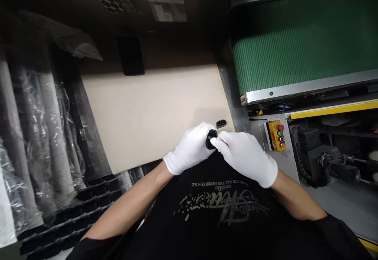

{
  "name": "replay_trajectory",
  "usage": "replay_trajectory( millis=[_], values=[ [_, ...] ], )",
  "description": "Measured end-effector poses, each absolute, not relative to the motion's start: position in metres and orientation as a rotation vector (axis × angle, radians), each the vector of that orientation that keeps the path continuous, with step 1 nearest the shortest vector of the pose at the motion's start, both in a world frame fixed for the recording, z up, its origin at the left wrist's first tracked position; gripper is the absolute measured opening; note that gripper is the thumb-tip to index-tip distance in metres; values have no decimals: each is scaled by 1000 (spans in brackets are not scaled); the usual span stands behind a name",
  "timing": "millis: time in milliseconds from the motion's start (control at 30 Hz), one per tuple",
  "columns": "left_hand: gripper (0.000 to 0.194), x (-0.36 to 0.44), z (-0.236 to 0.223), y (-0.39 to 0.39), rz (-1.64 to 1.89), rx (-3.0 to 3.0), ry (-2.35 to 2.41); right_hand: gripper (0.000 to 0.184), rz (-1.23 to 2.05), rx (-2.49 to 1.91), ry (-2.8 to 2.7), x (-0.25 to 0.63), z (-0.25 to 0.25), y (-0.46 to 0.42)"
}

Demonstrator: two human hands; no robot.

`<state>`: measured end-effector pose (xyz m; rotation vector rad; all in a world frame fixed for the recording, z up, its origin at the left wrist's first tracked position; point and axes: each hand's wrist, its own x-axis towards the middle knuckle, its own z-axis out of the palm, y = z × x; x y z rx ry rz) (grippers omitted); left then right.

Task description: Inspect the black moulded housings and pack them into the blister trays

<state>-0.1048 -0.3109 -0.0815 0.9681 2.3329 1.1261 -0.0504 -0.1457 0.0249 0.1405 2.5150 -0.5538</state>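
Fingertips (217,141) of our white-gloved left hand (189,149) and right hand (243,157) close on a small black part (210,139), pinched between them above our black T-shirt (212,205). Just beyond, a second black part (221,123) lies on a beige board (147,118); farther right stand a yellow push-button box (276,135) and a green conveyor belt (295,35).

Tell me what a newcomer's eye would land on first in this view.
The white gloves catch the eye first: at lower centre, the white-gloved left hand and white-gloved right hand hold a small black part between them. At upper right runs a wide green conveyor belt, with a yellow control box with coloured buttons below it. Plastic-wrapped rolls fill the left side.
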Motion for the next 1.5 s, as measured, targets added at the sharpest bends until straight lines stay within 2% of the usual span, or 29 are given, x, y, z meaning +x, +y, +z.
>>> replay_trajectory(
  millis=[100,267,500,667,900,1000,1233,1500],
  values=[
    [10,-109,-83,-298,818,1028,2238,49,-803,407,2404,-40,5,-138],
    [17,-115,-85,-272,532,1265,2075,50,-1197,734,2362,-4,-27,-131],
    [20,-106,-82,-248,278,1402,1977,49,-1419,1022,2366,34,-59,-139],
    [22,-97,-77,-239,166,1379,1990,49,-1466,1060,2340,41,-64,-137],
    [18,-99,-77,-243,203,1365,1979,48,-1490,973,2243,37,-55,-130],
    [15,-103,-76,-246,260,1346,1980,48,-1428,963,2253,31,-44,-129],
    [26,-109,-79,-244,329,1366,1933,49,-1193,1046,2259,21,-23,-131],
    [19,-105,-84,-244,292,1393,1947,48,-1241,1079,2291,29,-36,-137]
  ],
)
